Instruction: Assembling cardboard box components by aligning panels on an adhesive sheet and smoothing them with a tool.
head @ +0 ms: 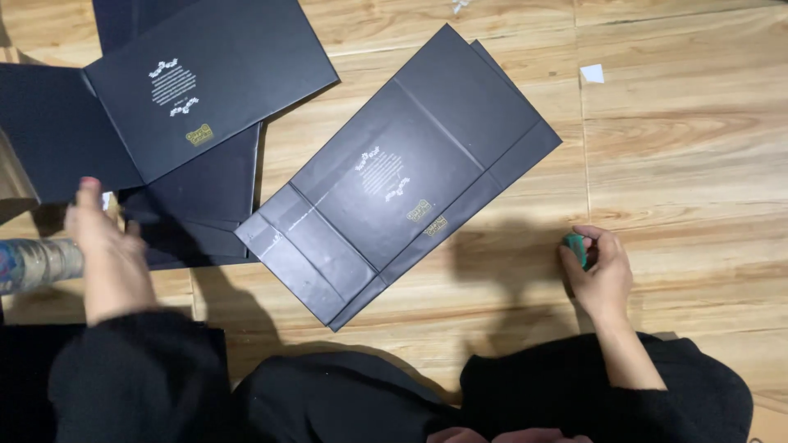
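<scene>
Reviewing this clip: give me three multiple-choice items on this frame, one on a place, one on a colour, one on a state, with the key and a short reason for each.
1. Where is the right hand?
A. On the wooden floor, right of the flattened dark box
B. On top of that box
C. At the top left corner

2. What colour is the small object in the right hand?
A. Red
B. Green
C. White

3. How does the middle box lie?
A. Standing assembled
B. Folded flat on the floor
C. Crumpled into a ball

Key: 1 A, the hand rests on bare planks beside the box. 2 B, a green edge shows between the fingers. 3 B, its panels lie flat with creases showing.
</scene>
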